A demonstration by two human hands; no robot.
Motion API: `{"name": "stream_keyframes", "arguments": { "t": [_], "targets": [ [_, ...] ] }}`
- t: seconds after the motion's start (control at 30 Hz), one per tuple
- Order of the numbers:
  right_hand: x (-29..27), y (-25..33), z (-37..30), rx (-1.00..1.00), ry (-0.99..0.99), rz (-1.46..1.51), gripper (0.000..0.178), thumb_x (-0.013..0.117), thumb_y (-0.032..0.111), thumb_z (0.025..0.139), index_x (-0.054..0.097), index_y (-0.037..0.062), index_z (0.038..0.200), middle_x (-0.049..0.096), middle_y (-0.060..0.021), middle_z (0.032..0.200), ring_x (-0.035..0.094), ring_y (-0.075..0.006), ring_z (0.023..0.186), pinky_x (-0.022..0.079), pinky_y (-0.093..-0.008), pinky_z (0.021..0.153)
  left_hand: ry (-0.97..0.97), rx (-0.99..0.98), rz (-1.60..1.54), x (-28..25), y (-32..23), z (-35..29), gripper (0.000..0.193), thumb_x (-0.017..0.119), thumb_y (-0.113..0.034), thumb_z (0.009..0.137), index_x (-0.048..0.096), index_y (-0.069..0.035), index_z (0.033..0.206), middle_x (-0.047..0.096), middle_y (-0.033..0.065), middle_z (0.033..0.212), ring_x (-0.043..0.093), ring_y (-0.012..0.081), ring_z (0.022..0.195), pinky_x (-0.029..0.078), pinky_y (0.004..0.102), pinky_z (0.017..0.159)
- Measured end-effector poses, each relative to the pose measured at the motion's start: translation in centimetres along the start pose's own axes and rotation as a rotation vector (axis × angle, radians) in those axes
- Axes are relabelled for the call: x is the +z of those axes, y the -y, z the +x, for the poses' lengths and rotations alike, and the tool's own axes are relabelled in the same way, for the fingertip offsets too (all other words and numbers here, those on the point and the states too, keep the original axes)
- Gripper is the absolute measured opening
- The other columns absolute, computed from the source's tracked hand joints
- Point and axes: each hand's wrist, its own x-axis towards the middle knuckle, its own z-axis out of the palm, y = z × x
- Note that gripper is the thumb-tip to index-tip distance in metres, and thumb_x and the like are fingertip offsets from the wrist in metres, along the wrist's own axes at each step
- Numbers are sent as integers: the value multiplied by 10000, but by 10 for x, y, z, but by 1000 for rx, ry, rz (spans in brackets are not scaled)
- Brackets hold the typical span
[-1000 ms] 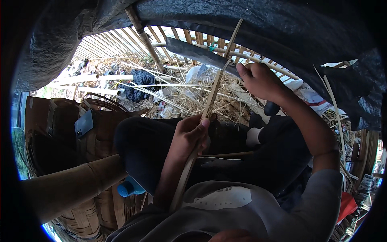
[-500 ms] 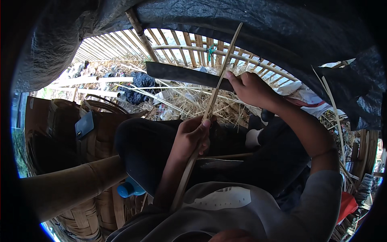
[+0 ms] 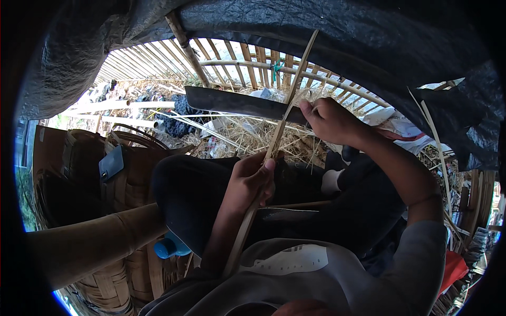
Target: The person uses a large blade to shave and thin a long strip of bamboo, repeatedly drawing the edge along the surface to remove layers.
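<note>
A long, pale bamboo strip (image 3: 276,138) runs slantwise from my lap up toward the tarp. My left hand (image 3: 252,181) is closed round it near its middle, thumb on top. Farther up, my right hand (image 3: 332,122) is closed on a long dark-bladed knife (image 3: 234,104), its handle hidden in my fist. The blade points left and crosses the strip just beside my right thumb, seemingly touching it. Below my left hand, the strip's lower part lies along my forearm against my shirt.
A thick bamboo pole (image 3: 100,239) juts in from the left, above woven bamboo baskets (image 3: 105,282). On one lies a grey-blue phone (image 3: 111,164). A blue-capped bottle (image 3: 169,246) is beside my knee. Shavings (image 3: 247,131) cover the ground before a slatted bamboo fence (image 3: 247,66); dark tarp (image 3: 369,42) hangs overhead.
My right hand and the knife have shifted a little down along the bamboo strip, toward me. The left hand and the strip have barely moved.
</note>
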Motion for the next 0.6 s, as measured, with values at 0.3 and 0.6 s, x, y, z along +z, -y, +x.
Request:
{"name": "stream_keyframes", "arguments": {
  "t": [0.3,0.6],
  "targets": [
    [9,-8,6,122,30,3,796,477,789,851,550,89,479,522,-24,430,607,-148,453,481,-323,533,-34,-14,97,6,2,10,472,515,-291,1014,536,93,1288,442,0,568,399,68,413,318,231,400],
    [4,-6,16,204,61,-27,795,449,776,868,605,42,603,547,-47,464,598,-157,450,490,-345,513,-55,-10,123,8,4,15,477,529,-300,1008,548,105,1259,441,3,558,390,71,407,304,238,401]
  ]
}}
